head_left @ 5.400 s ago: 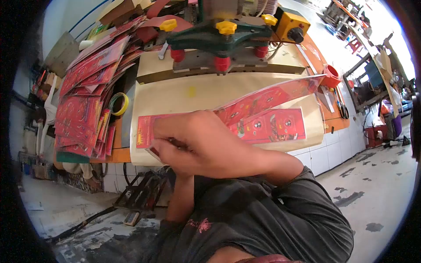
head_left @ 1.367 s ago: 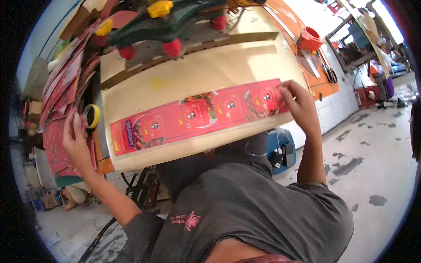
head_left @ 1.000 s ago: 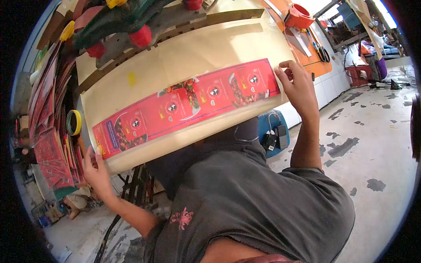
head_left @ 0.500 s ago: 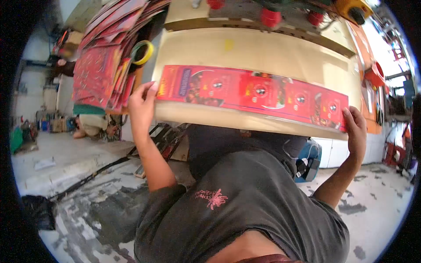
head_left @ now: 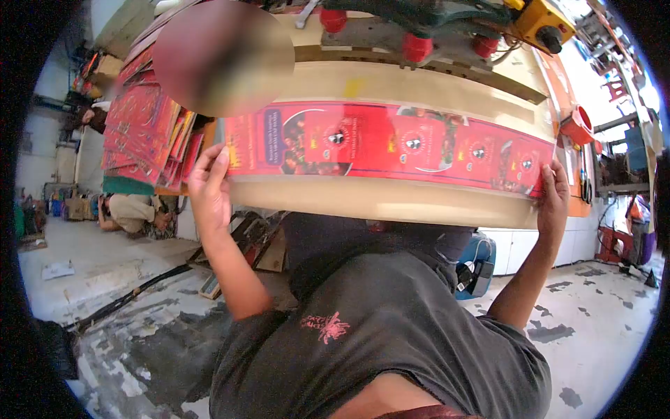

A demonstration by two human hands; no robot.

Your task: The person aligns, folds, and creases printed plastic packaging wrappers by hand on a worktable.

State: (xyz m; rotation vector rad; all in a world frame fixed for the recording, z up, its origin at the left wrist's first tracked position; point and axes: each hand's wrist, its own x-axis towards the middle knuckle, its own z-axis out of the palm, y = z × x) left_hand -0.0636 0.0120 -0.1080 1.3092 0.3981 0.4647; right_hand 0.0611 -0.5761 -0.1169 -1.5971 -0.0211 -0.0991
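A long red printed plastic strip (head_left: 377, 143), with food pictures and round logos along it, stretches across a cream-coloured work surface (head_left: 391, 199). My left hand (head_left: 211, 183) pinches its left end between thumb and fingers. At the strip's right end, my right hand (head_left: 553, 190) grips the edge in the same way. The strip looks glossy and roughly flat between both hands, its right side slightly lower in view. Whether it rests on the surface or is held just above, I cannot tell.
A stack of similar red printed sheets (head_left: 136, 133) stands at the left, partly behind a blurred patch. Beyond the strip lie a metal bar (head_left: 419, 64) and a machine with red knobs (head_left: 417, 47) and a yellow control box (head_left: 546, 28). A red container (head_left: 577, 126) stands at right.
The strip's right end, with my right hand, has moved away from the surface's front edge, so the strip lies more level. Both hands keep their hold. The view has shifted slightly.
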